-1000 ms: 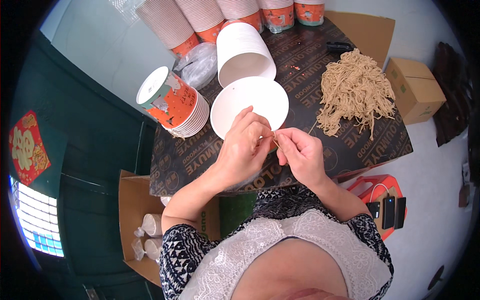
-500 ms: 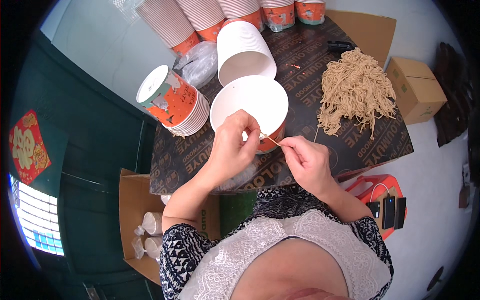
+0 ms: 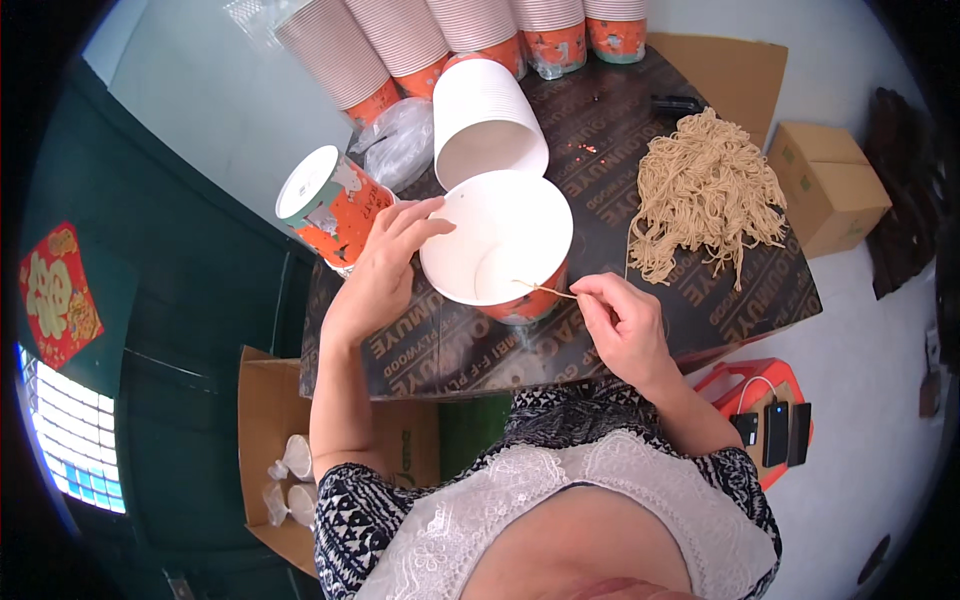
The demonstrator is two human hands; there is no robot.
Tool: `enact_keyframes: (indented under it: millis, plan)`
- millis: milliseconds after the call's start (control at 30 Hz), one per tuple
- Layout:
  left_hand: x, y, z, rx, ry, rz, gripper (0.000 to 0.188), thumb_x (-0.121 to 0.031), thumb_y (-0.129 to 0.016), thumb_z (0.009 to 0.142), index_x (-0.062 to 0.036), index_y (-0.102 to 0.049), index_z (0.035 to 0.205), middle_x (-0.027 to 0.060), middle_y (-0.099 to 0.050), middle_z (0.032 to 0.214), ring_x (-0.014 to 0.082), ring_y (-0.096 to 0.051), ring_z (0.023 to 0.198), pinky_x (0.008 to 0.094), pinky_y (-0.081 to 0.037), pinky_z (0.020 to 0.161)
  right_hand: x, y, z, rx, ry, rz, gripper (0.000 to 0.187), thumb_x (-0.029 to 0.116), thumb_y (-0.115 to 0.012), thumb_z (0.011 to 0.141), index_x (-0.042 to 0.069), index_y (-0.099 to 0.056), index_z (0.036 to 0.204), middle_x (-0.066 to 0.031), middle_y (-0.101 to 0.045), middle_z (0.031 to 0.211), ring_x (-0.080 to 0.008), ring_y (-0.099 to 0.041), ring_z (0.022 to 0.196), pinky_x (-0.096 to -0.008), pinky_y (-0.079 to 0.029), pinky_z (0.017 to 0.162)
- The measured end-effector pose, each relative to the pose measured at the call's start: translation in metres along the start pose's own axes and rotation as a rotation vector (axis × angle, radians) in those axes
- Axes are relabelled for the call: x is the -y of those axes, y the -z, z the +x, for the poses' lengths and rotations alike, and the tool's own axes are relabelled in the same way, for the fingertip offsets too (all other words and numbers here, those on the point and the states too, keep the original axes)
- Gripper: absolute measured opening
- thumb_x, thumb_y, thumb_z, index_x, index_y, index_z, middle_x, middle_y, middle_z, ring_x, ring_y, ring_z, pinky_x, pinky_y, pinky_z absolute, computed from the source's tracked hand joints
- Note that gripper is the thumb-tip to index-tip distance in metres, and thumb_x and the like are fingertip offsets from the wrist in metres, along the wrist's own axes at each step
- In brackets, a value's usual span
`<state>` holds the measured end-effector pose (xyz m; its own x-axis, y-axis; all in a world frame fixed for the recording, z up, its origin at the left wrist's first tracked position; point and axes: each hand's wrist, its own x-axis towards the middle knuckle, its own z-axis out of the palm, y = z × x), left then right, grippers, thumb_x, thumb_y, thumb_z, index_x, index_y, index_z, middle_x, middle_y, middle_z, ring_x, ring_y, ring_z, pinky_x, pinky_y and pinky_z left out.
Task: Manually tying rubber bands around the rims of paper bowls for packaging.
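A white-lined paper bucket (image 3: 520,215) with an orange printed outside stands before me, its mouth tilted toward me. My left hand (image 3: 380,270) is open at its left rim, fingers apart, with nothing visible in them. Beyond the near right rim, my right hand (image 3: 625,325) pinches a thin tan cord (image 3: 560,293). That cord runs over or through the bucket's near wall, which I cannot tell, and its other end shows against the white inside. A small dark hole shows near the left rim. To the right lies a tangled heap of tan cords (image 3: 708,195).
Behind the bucket lies a stack of white buckets (image 3: 487,120) on its side. An orange bucket stack (image 3: 335,205) leans at the left beside a clear plastic bag (image 3: 400,145). Tall stacks (image 3: 335,55) line the table's back. A red stool (image 3: 790,375) holding phones stands right.
My left hand has let go of the cord, moved left and spread its fingers. My right hand still pinches the cord, slightly lower. The view has shifted a little.
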<state>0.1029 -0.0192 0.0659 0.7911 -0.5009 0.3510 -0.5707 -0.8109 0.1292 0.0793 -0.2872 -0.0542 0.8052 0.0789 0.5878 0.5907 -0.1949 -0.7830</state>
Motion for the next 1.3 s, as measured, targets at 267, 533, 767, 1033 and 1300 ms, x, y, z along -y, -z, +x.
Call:
enact_keyframes:
  millis: [267, 533, 767, 1033, 1300]
  plan:
    - [0.010, -0.003, -0.036, -0.006, 0.034, 0.155, 0.022, 0.002, -0.074, 0.070, -0.0041, -0.065, 0.089, 0.0098, -0.062, 0.130, 0.0380, -0.038, 0.139, 0.0518, -0.033, 0.112, -0.006, 0.014, -0.003, 0.037, 0.033, -0.012, 0.008, -0.001, -0.065, 0.085, 0.000, -0.064, 0.092, -0.0126, -0.062, 0.078, -0.0266, -0.062, 0.066, -0.0339, -0.047, 0.058]
    - [-0.056, -0.023, -0.029, -0.034, -0.057, 0.083, 0.018, -0.008, -0.076, 0.070, -0.0061, -0.058, 0.075, 0.0104, -0.062, 0.072, 0.0307, -0.061, 0.070, 0.0406, -0.049, 0.066, 0.010, 0.008, -0.004, 0.083, 0.134, 0.076, 0.005, -0.001, -0.065, 0.084, 0.001, -0.062, 0.086, -0.0116, -0.058, 0.073, -0.0287, -0.058, 0.064, -0.0371, -0.045, 0.058]
    - [-0.100, -0.062, 0.018, 0.025, 0.101, 0.151, 0.017, -0.014, -0.067, 0.085, -0.0019, -0.055, 0.085, 0.0159, -0.061, 0.065, 0.0345, -0.064, 0.061, 0.0438, -0.049, 0.056, 0.015, 0.001, -0.016, 0.170, 0.311, 0.143, 0.008, -0.002, -0.067, 0.082, 0.000, -0.061, 0.086, -0.0127, -0.058, 0.073, -0.0311, -0.059, 0.065, -0.0390, -0.047, 0.060]
    - [-0.102, -0.045, 0.029, -0.229, -0.081, 0.067, 0.052, 0.002, -0.062, 0.080, 0.0000, -0.052, 0.131, 0.0225, -0.062, 0.119, 0.0388, -0.056, 0.118, 0.0494, -0.041, 0.104, 0.007, 0.027, -0.023, 0.106, -0.310, 0.565, 0.011, 0.004, -0.059, 0.095, -0.001, -0.067, 0.091, 0.0033, -0.056, 0.069, -0.0006, -0.046, 0.060, -0.0193, -0.035, 0.052]
    - [-0.054, -0.043, -0.043, -0.166, 0.259, 0.088, 0.055, 0.017, -0.054, 0.073, -0.0039, -0.058, 0.123, 0.0147, -0.050, 0.142, 0.0425, -0.034, 0.138, 0.0492, -0.033, 0.113, -0.019, 0.028, -0.011, -0.089, -0.243, 1.029, 0.018, 0.010, -0.054, 0.100, -0.006, -0.061, 0.097, 0.0068, -0.038, 0.061, -0.0025, -0.029, 0.050, -0.0224, -0.023, 0.046]
